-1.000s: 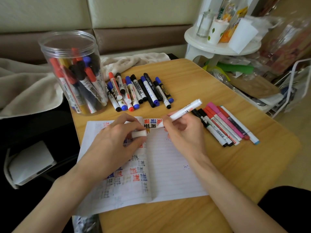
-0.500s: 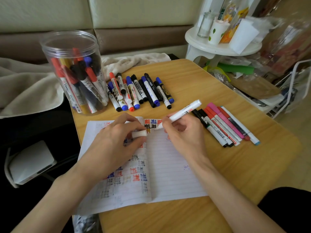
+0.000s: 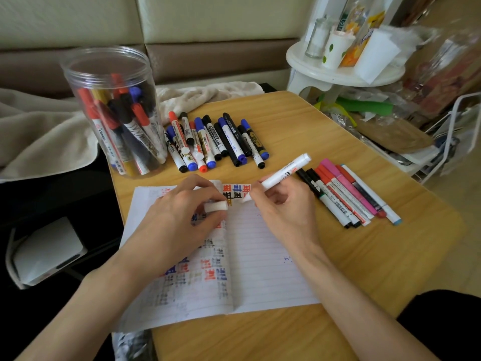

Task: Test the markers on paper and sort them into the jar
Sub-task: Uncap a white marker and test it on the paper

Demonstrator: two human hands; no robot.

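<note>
The jar was clear, glossy plastic. The surface looked like pale wood, smooth with a faint sheen. The notebook was thin, matt, lined paper. The marker and its cap were smooth white plastic, as were the loose markers. The blanket was soft, nappy cloth, and the sofa looked like smooth leather.

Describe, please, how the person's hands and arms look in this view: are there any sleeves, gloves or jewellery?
Both hands are bare. The left hand and the right hand wear no gloves, and no ring, watch or bracelet shows. The left forearm and the right forearm are uncovered down to the picture's lower edge, so no sleeve is in view. No markings show on them.
</note>
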